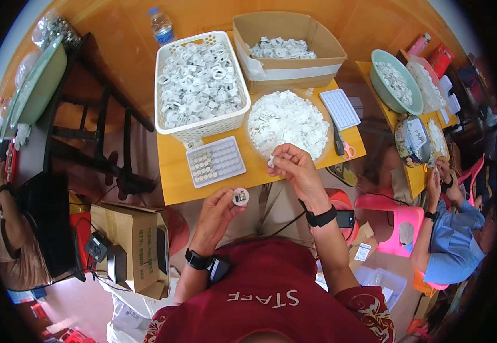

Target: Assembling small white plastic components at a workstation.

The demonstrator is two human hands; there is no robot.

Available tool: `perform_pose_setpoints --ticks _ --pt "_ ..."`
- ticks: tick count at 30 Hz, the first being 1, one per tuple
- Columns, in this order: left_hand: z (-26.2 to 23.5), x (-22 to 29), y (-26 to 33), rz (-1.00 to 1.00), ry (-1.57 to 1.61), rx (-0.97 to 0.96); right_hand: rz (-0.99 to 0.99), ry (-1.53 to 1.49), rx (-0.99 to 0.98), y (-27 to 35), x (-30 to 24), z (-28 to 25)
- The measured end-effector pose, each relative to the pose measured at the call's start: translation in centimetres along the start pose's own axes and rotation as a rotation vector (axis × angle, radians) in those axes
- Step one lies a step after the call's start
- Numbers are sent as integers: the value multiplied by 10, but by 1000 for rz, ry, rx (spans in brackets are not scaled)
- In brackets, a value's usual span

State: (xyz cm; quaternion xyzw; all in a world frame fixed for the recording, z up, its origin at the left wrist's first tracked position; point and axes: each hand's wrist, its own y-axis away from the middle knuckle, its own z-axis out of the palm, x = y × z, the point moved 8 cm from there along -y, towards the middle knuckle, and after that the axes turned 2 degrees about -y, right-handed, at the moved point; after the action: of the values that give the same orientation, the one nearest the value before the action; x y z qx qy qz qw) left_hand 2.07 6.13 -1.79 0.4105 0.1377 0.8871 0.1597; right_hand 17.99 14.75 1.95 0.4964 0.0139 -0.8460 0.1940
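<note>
In my left hand (214,210), the fingertips pinch a round white plastic piece (240,197) with metal parts inside it, held in front of the table's near edge. My right hand (297,170) is closed at the fingertips on a small white piece (271,162), just over the table edge. Between and beyond the hands, a light grey compartment tray (229,152) has round pale discs (203,164) in its left cells. Behind my right hand, a wide round bowl (330,140) is heaped with small white pieces (287,121).
A white basket (208,132) of white ring-shaped parts and a cardboard box (297,72) stand behind. Pink-handled scissors (348,150) and another tray (340,108) lie right. A water bottle (161,27) stands behind the basket. A person in blue (451,240) sits at right; another sits left.
</note>
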Motion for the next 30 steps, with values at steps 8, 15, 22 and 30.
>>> perform_pose_setpoints --ticks 8,15,22,30 --pt "5 9 1 39 37 -29 112 49 -78 18 10 35" --pt "9 12 3 53 5 -33 -69 296 -41 34 10 48" --pt "8 14 2 68 -70 -30 -321 679 -18 42 -11 70" --pt "6 11 3 64 -90 -39 -310 773 -67 42 -3 73"
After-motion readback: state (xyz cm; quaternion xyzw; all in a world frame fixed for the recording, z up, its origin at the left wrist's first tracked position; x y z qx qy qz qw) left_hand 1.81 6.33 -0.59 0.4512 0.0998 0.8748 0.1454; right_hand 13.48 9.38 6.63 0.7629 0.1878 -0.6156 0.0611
